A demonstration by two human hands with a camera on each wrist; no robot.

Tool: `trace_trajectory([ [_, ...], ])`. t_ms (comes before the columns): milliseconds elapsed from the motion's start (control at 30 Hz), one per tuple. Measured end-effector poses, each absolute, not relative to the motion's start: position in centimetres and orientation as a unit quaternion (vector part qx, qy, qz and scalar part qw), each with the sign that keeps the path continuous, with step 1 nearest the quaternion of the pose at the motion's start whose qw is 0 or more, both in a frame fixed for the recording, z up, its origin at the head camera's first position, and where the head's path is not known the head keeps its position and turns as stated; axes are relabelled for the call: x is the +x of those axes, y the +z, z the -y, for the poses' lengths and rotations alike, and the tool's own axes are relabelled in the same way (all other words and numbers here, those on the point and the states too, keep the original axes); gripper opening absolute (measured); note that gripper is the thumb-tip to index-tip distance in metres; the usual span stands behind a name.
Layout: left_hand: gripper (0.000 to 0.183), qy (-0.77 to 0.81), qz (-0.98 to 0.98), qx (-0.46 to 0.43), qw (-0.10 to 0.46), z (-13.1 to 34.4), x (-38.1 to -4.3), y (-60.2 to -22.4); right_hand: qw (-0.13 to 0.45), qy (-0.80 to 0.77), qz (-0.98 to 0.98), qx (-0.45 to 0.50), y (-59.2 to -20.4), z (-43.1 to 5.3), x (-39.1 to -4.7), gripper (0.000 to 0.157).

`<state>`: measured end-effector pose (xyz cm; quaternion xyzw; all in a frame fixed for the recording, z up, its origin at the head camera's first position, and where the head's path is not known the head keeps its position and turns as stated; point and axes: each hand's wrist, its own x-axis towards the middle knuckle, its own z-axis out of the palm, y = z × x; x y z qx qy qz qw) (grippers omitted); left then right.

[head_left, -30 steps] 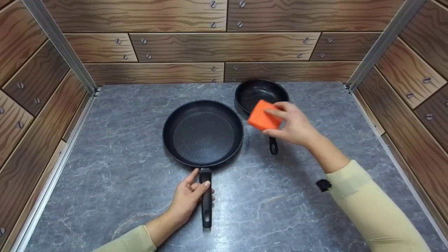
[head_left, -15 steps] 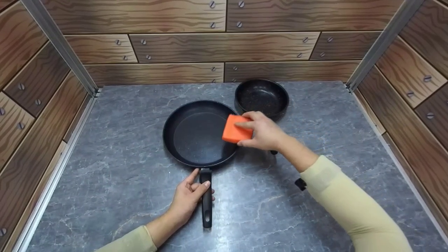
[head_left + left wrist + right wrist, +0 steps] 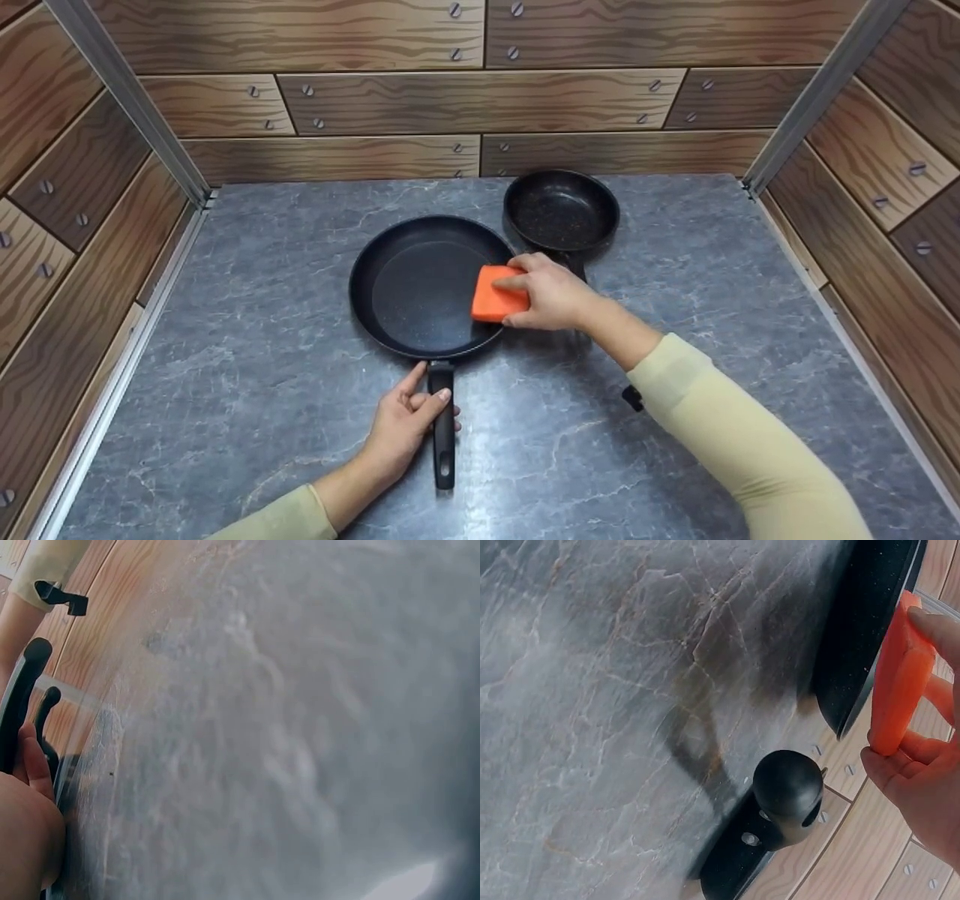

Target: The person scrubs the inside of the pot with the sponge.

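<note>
I note left grip [image 3: 405,420] clasping handle [image 3: 445,454] of large pan [image 3: 420,292] at centre of bench [image 3: 247,337]; right grip [image 3: 553,294] pinching orange block [image 3: 491,296] at pan's right side; small pan [image 3: 561,212] beyond, far right.

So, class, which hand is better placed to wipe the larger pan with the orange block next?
Probably the right hand: it holds the orange block at the right side of the larger pan, while the left hand grips its handle.

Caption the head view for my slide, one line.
Left hand gripping the larger pan by its handle, right hand holding an orange block at the rim.
</note>
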<state>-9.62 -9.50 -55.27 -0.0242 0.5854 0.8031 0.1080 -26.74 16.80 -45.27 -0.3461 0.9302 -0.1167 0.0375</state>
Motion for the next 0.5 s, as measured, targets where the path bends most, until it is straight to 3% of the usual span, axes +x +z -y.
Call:
trace_trajectory([
  [500,0.087,0.81,-0.577,-0.025,0.104,9.41,-9.61,-55.23,0.07,-0.105,-0.922,-0.366,-45.55,-16.09,-26.95,0.057],
])
